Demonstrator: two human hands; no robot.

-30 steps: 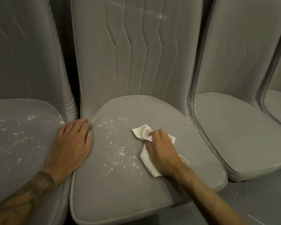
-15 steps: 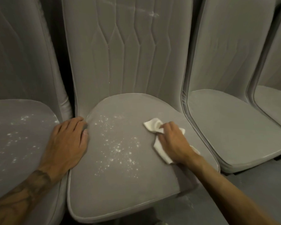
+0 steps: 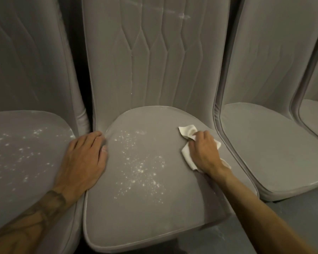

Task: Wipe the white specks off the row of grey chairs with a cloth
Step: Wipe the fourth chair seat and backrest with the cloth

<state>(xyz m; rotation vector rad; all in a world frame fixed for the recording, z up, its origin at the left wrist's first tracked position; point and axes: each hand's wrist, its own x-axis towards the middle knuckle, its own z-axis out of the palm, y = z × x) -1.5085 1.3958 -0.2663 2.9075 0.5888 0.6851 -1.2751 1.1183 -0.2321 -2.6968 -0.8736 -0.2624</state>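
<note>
Two hands on the centre chair [image 3: 147,217]: left hand [image 3: 83,162] flat, fingers straight; right hand [image 3: 206,153] grips the cloth [image 3: 186,131], specks [image 3: 140,162] between.

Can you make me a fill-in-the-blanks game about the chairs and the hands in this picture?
1. The right hand pinches a white ____ on the middle seat.
2. The left hand lies flat at the middle seat's ____ edge.
3. The white specks on that seat lie between the two ____.
4. In all, specks show on ____ seats.

Missing words: cloth; left; hands; two.
</note>
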